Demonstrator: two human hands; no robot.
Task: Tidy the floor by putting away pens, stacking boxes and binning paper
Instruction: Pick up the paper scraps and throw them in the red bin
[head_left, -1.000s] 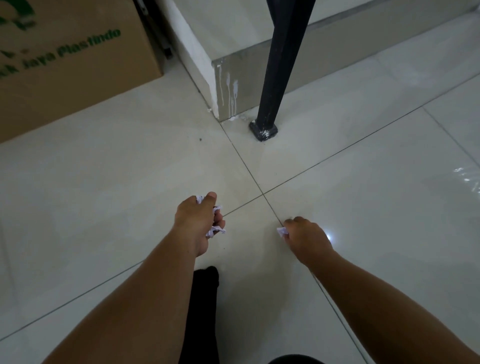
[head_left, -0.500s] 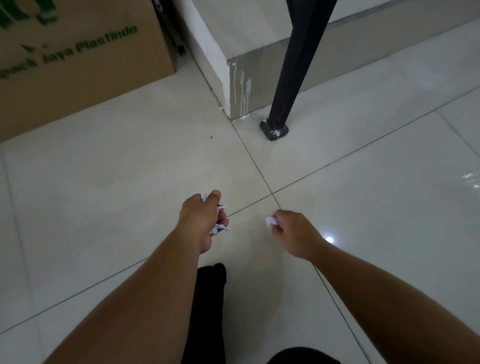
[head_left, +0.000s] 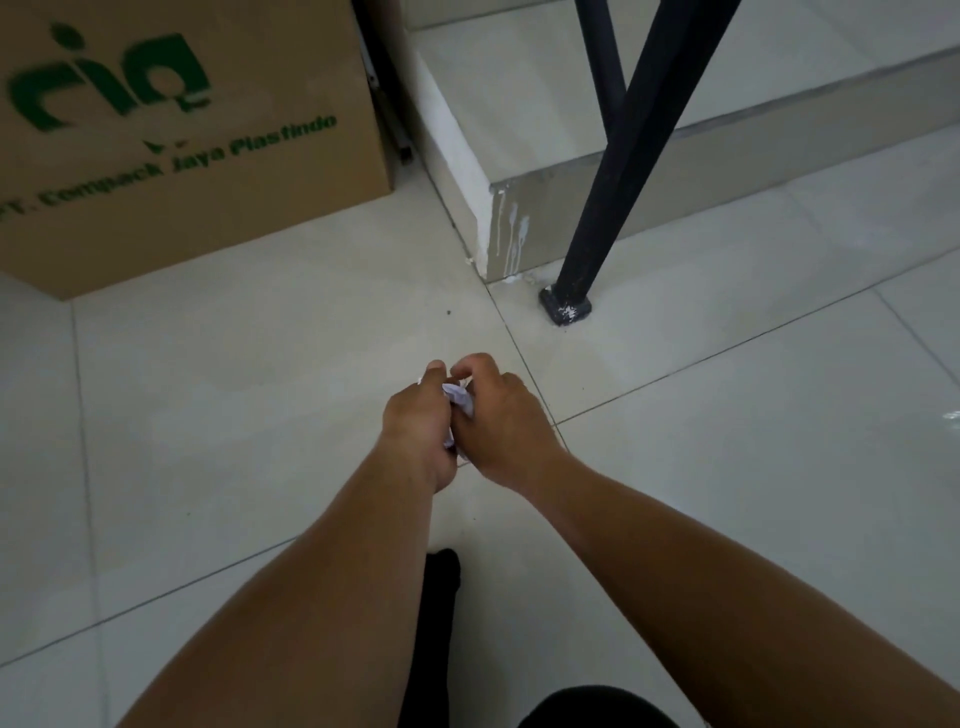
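Two hands meet above the tiled floor (head_left: 218, 395): my left hand (head_left: 418, 431) and right hand (head_left: 501, 423) press together, fingers curled tight around crumpled white paper (head_left: 460, 399), which shows only as a wad in the gap between the palms. It is bunched too small to give a long axis or a heading. Both forearms reach forward from the bottom edge of the view.

Behind and to the left stands a brown cardboard box (head_left: 171, 156), closed, its near face printed in green: large letters that read roughly "riq", blurred, and below them "PT. Compack Jaya Plastindo". Its contents cannot be seen.

To the right, a black metal leg (head_left: 631, 156) slants down to a paint-flecked foot on the floor, just beside the corner of a raised tiled step (head_left: 519, 104) streaked with white drips.
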